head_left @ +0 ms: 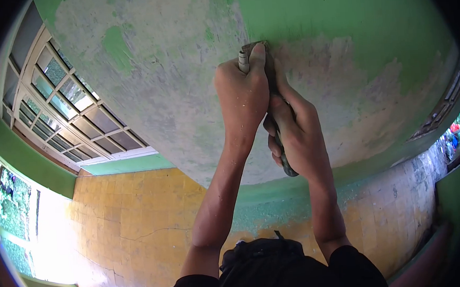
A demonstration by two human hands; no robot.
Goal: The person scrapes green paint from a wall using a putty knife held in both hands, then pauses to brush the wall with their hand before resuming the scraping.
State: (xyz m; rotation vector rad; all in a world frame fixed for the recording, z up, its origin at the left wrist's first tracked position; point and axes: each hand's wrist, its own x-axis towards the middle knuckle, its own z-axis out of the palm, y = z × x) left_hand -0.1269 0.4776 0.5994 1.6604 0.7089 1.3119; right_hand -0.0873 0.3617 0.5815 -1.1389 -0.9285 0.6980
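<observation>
Both hands are closed on a dark scraper [271,78], its upper end against the peeling wall [185,93]. My left hand [243,90] grips it near the top, thumb pointing up along the blade end. A short grey ringed cylinder [243,61] sticks out of the left fist. Lower down and to the right, my right hand [297,126] wraps round the handle, whose rounded dark end shows below the fingers. Light specks dot the left hand and forearm. Around the blade, bare grey plaster meets green paint [338,10].
Yellow floor tiles [139,207] with cracks lie below, with pale debris [271,214] along the wall's foot. A white-framed paned window [74,95] is at the left. Low green walls [25,156] border the bright opening on that side.
</observation>
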